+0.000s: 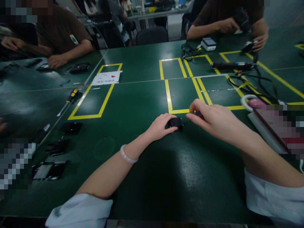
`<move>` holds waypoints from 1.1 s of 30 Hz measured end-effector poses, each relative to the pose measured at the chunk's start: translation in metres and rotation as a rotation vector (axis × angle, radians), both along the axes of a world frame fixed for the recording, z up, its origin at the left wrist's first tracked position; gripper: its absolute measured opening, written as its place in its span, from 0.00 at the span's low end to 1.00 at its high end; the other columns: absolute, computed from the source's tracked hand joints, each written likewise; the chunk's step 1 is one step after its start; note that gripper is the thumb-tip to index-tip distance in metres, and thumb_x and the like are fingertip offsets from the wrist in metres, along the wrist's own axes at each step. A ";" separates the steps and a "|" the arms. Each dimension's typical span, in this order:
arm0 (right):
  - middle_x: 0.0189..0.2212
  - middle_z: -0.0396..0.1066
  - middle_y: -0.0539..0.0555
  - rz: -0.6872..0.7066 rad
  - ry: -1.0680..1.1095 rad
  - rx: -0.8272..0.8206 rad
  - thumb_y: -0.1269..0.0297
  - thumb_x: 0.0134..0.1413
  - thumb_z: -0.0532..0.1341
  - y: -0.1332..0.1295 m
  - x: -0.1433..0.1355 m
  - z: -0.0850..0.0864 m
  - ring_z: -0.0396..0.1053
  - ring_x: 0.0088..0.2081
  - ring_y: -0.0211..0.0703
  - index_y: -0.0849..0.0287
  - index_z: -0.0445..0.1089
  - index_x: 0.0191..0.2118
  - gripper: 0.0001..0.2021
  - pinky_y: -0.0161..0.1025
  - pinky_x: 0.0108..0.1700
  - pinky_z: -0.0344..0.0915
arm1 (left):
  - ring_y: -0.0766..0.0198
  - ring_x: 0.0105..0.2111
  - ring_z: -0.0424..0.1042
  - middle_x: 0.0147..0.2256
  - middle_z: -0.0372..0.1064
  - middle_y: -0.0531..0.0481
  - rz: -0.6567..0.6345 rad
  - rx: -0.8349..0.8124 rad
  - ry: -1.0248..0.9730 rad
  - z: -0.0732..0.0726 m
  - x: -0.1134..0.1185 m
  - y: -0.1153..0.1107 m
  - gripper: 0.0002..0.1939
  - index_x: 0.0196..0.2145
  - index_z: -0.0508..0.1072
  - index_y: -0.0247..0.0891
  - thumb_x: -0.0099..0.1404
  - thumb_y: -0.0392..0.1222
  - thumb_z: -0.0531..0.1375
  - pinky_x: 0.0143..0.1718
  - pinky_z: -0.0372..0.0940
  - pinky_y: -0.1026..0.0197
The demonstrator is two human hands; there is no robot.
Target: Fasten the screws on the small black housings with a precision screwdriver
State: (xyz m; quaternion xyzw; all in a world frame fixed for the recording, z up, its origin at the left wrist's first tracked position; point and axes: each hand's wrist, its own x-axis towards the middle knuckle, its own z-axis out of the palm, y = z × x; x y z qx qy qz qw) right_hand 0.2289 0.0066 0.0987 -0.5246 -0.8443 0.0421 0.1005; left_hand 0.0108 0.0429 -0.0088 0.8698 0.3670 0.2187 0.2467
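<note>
My left hand steadies a small black block-shaped part on the green table, thumb on its near side and fingers around its far left side. Small bright spots show at the part's corners. Just to the right, my right hand is closed in a pinch, thumb against the fingers. A thin dark rod or wire runs from the part's right side to those fingertips. Its exact kind is too fine to make out, and its other end is hidden in the hand.
Yellow tape marks rectangles on the table. At left are a yellow-black screwdriver, a paper label and several black parts. Black cables and a partly blurred tablet-like thing are at right. Two people sit opposite.
</note>
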 end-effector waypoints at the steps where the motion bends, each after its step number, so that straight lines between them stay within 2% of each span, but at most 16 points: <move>1: 0.25 0.70 0.50 -0.003 -0.011 0.007 0.53 0.64 0.49 0.000 0.000 -0.001 0.67 0.26 0.42 0.56 0.61 0.41 0.13 0.37 0.27 0.50 | 0.55 0.48 0.66 0.47 0.67 0.45 -0.001 -0.002 0.002 0.000 0.000 0.000 0.20 0.51 0.66 0.40 0.66 0.52 0.58 0.51 0.61 0.53; 4: 0.24 0.68 0.50 -0.004 -0.016 0.018 0.55 0.64 0.48 0.001 0.001 -0.002 0.66 0.24 0.42 0.56 0.61 0.41 0.11 0.37 0.27 0.49 | 0.55 0.49 0.66 0.47 0.67 0.45 -0.008 -0.008 0.004 0.001 0.000 0.000 0.20 0.52 0.65 0.40 0.66 0.52 0.57 0.51 0.61 0.53; 11: 0.28 0.70 0.51 0.005 0.028 0.011 0.61 0.61 0.51 0.001 0.002 -0.001 0.67 0.27 0.42 0.57 0.60 0.43 0.08 0.37 0.26 0.49 | 0.54 0.49 0.66 0.48 0.67 0.44 -0.007 -0.010 0.013 0.004 -0.001 -0.001 0.19 0.52 0.65 0.40 0.67 0.51 0.57 0.51 0.61 0.52; 14: 0.27 0.70 0.51 -0.007 0.004 0.018 0.59 0.61 0.51 0.000 0.001 0.001 0.66 0.26 0.42 0.56 0.61 0.41 0.08 0.36 0.26 0.48 | 0.54 0.49 0.66 0.48 0.67 0.44 -0.006 -0.008 0.009 0.003 -0.001 -0.001 0.19 0.51 0.65 0.40 0.66 0.51 0.57 0.51 0.61 0.52; 18: 0.23 0.69 0.51 -0.055 -0.091 0.050 0.52 0.63 0.48 0.000 0.001 0.002 0.65 0.24 0.42 0.56 0.64 0.38 0.15 0.36 0.26 0.45 | 0.54 0.49 0.66 0.48 0.67 0.45 -0.001 -0.009 0.005 0.003 -0.001 -0.001 0.19 0.51 0.65 0.41 0.66 0.52 0.57 0.51 0.61 0.52; 22: 0.23 0.69 0.51 -0.070 -0.131 0.050 0.55 0.64 0.47 0.001 0.000 0.000 0.65 0.24 0.42 0.56 0.65 0.39 0.13 0.37 0.26 0.45 | 0.54 0.49 0.66 0.48 0.67 0.44 -0.008 -0.016 0.001 0.003 -0.001 -0.001 0.20 0.52 0.65 0.41 0.67 0.52 0.57 0.51 0.62 0.52; 27: 0.25 0.69 0.50 -0.013 -0.019 0.030 0.60 0.62 0.49 -0.001 0.000 0.000 0.64 0.24 0.40 0.57 0.61 0.43 0.09 0.36 0.26 0.48 | 0.55 0.48 0.66 0.48 0.67 0.44 -0.014 -0.001 -0.006 0.003 -0.001 -0.001 0.20 0.52 0.65 0.39 0.67 0.51 0.57 0.51 0.61 0.53; 33: 0.24 0.69 0.50 -0.042 -0.062 0.035 0.53 0.64 0.48 0.001 0.001 0.000 0.65 0.24 0.42 0.56 0.63 0.39 0.14 0.37 0.26 0.46 | 0.54 0.49 0.66 0.48 0.67 0.44 -0.005 -0.013 0.010 0.002 -0.001 0.000 0.20 0.52 0.65 0.40 0.66 0.52 0.57 0.51 0.62 0.52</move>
